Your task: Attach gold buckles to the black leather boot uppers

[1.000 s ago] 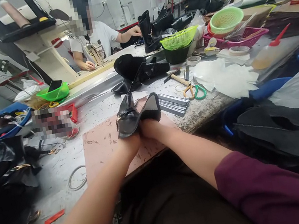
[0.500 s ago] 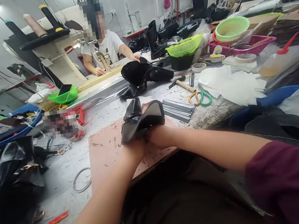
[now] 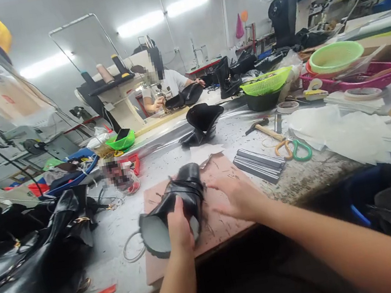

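A black leather boot upper [image 3: 184, 188] with a strap lies over the pinkish cutting board [image 3: 230, 220], its pale lining showing at the near left end. My left hand [image 3: 179, 226] grips it near that end, thumb on top; the fingers underneath are hidden. To its right, my right hand [image 3: 239, 198] is held low over the board with the fingers apart and nothing in them. Those fingertips are close to the upper's right side, and I cannot tell if they touch it. Another black boot upper [image 3: 203, 120] stands just beyond the board.
Black boot pieces [image 3: 47, 246] are heaped at the left. Right of the board are dark strips [image 3: 260, 163], scissors [image 3: 300, 150], a hammer [image 3: 267, 129] and white paper pieces [image 3: 350, 130]. Across the table a person [image 3: 173, 82] works at a sewing machine [image 3: 126, 93].
The boot upper has turned and now lies lower and flatter on the board. My right hand has come off it and opened. The view has tilted up and shifted left.
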### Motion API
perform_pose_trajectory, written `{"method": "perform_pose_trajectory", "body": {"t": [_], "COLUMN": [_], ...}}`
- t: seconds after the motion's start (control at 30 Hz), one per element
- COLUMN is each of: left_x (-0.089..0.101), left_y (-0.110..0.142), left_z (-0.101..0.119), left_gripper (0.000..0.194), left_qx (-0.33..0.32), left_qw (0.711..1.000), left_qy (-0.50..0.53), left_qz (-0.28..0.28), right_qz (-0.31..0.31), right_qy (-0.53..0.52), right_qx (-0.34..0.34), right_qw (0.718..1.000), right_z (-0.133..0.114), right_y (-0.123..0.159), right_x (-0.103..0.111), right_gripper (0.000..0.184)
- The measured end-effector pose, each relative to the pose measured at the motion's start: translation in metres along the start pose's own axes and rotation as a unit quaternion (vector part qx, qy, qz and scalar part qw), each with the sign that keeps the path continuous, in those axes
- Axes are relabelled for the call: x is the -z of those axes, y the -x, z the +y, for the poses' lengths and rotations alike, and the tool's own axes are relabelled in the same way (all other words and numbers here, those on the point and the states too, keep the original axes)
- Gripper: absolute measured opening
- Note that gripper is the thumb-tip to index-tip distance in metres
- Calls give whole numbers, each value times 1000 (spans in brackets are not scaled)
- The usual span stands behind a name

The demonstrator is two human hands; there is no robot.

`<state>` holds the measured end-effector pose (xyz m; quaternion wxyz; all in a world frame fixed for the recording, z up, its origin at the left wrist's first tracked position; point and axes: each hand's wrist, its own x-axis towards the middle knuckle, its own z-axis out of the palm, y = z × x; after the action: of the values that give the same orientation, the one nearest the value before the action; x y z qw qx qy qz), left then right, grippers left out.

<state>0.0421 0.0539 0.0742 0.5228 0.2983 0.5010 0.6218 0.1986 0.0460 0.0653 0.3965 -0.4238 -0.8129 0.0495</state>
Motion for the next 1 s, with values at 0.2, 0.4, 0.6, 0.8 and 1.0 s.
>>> {"method": "perform_pose_trajectory", "body": {"t": [0.2,0.4,0.6,0.8,1.0], "left_x": [2,10,10,12,13], "left_y": [57,70,62,67,78], "left_z": [18,24,12,17,14], "left_gripper": [25,26,33,26,32], "left_qx": [99,128,127,124,155], "left_qw": [960,929,887,939,886], "left_qy": [250,314,349,267,303], "left_qz": [-77,-146,-274,-179,-314], "right_qz": [25,136,150,211,213], "right_qy": [-65,36,-9,59,-76], "right_qx": [31,86,30,62,84], "right_qw": [997,986,988,974,971], "right_z": [-24,-32,-36,-43,-52], "right_y": [19,9,10,12,12], "right_x": [-26,-20,-33,-21,-7], "right_gripper": [92,87,78,72,62]}}
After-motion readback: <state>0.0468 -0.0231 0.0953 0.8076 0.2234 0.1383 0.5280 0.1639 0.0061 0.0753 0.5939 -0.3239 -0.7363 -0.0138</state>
